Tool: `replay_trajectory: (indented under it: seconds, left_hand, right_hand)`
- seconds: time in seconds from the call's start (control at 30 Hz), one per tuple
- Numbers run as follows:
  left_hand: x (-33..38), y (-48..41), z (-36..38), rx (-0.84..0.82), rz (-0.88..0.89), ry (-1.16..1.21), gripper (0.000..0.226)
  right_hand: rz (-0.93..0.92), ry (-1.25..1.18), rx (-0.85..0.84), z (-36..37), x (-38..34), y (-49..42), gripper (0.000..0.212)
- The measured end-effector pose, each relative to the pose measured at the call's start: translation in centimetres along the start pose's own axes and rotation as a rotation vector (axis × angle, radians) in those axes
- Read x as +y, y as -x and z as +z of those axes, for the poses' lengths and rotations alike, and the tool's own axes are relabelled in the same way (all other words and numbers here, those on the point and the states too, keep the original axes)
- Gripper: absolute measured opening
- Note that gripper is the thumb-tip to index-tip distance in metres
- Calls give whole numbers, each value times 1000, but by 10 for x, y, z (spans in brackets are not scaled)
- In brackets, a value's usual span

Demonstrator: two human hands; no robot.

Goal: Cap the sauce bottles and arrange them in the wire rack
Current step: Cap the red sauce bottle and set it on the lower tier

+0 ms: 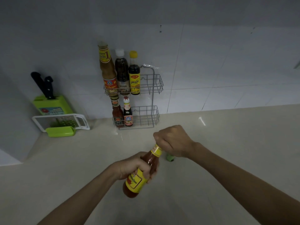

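Observation:
My left hand (pixel 134 166) grips the body of an orange-red sauce bottle (pixel 134 184) with a yellow label, held tilted above the counter. My right hand (pixel 173 140) is closed over the bottle's top, hiding the cap. A two-tier wire rack (pixel 152 88) stands against the tiled wall. Its top tier holds a tall brown sauce bottle (pixel 108 70), a dark bottle with a white cap (pixel 121 70) and a dark bottle with a yellow cap (pixel 134 75). The lower tier holds a red chilli sauce bottle (pixel 117 114) and a small dark bottle (pixel 128 112). The right side of both tiers is free.
A small green object (pixel 170 158) lies on the counter, partly hidden under my right wrist. At the left stand a green knife block (pixel 52 103) with black-handled knives and a white and green grater (pixel 61 122). The beige counter (pixel 227 143) stretches to the right.

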State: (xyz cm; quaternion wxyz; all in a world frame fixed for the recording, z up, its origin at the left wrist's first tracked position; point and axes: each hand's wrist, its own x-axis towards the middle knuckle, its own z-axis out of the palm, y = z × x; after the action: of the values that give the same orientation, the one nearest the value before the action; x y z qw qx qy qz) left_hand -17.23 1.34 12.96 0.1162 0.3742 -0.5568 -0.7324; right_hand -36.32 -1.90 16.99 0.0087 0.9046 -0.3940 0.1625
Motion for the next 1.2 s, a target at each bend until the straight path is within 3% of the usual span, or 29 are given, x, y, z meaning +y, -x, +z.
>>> replay_trajectory:
  seconds: [0.07, 0.13, 0.2, 0.23, 0.3, 0.33, 0.4, 0.47, 0.53, 0.57, 0.6, 0.67, 0.73, 0.8, 0.9, 0.97, 1.07, 1.2]
  left_hand:
    - [-2, -9, 8, 509, -24, -328, 27]
    - [-4, -12, 18, 772, -128, -638, 33]
    - [-6, -13, 13, 649, -67, -463, 27]
    - [-6, -9, 7, 467, -28, -286, 24]
    - [-3, 5, -1, 130, 28, -56, 29]
    - [-3, 8, -4, 73, 48, -31, 31]
    - [-5, 4, 2, 200, 68, -79, 27]
    - [-7, -6, 15, 555, 24, -143, 27]
    - [-9, -12, 27, 859, -19, -317, 32]
    - [-11, -13, 31, 919, -45, -388, 31]
    - [-14, -13, 32, 928, -52, -397, 30]
    - [-15, -12, 27, 877, -36, -284, 27]
    - [-14, -10, 18, 835, 4, -219, 27]
    - [-9, -3, 11, 747, 51, -197, 32]
    - [-6, 7, 0, 465, 80, -131, 64]
    - [-9, 12, -8, 364, 63, -158, 73]
    - [-21, 12, -14, 389, 82, -160, 68]
    - [-37, -2, -20, 569, 103, -85, 57]
  right_hand:
    - [241, 81, -155, 9, -5, -7, 21]
    - [463, 64, -319, 21, -5, -13, 17]
    - [526, -100, -396, 15, -2, -17, 46]
    - [497, -224, -350, 9, -3, -18, 61]
    - [193, -193, -183, -1, -5, -15, 56]
    - [46, -85, -113, -6, -6, -13, 49]
    - [3, 71, -53, -3, -1, -11, 43]
    - [116, 288, -64, 7, -3, -16, 28]
    - [347, 295, -201, 12, -15, -26, 22]
    - [450, 215, -292, 12, -18, -29, 25]
    - [538, 104, -363, 10, -19, -31, 37]
    - [601, -257, -340, 14, -20, -31, 62]
    - [514, -509, -177, 20, -23, -27, 52]
    - [458, -610, -69, 20, -19, -26, 34]
    - [362, -648, -61, 5, -11, -41, 26]
    - [323, -609, -102, -3, -6, -53, 25]
    - [382, -679, -85, -3, -1, -60, 25]
    - [542, -921, -3, 15, -3, -48, 21]
